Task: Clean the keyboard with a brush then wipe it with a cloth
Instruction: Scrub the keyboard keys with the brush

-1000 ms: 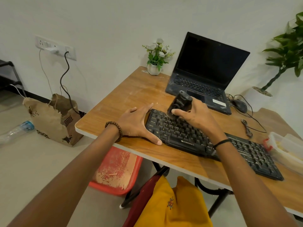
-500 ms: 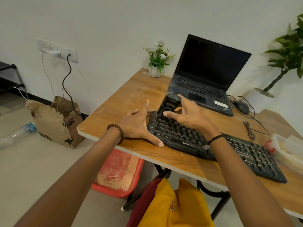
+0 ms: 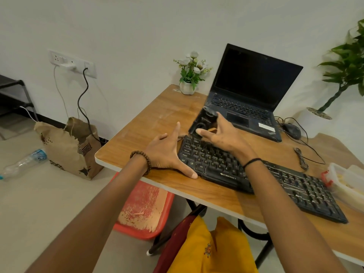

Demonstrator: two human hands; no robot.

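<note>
A black keyboard [image 3: 291,182] lies slanted along the front of the wooden desk [image 3: 157,123]. My left hand [image 3: 167,152] rests flat on the desk, fingers spread, thumb against the keyboard's left end. My right hand [image 3: 222,136] holds a black brush [image 3: 202,123] by its block-like body, tilted over the keyboard's far left corner. Its bristle end is hidden behind the hand and keys. No cloth is visible.
An open black laptop [image 3: 248,95] stands behind the keyboard, a small white flower pot [image 3: 187,87] to its left. A mouse [image 3: 291,131] with cables lies to the right, and a clear plastic box [image 3: 346,178] at the right edge. A red tub [image 3: 141,211] sits under the desk.
My right hand has carried the brush from the upper key rows out to the keyboard's far left corner. My left hand has stayed in place.
</note>
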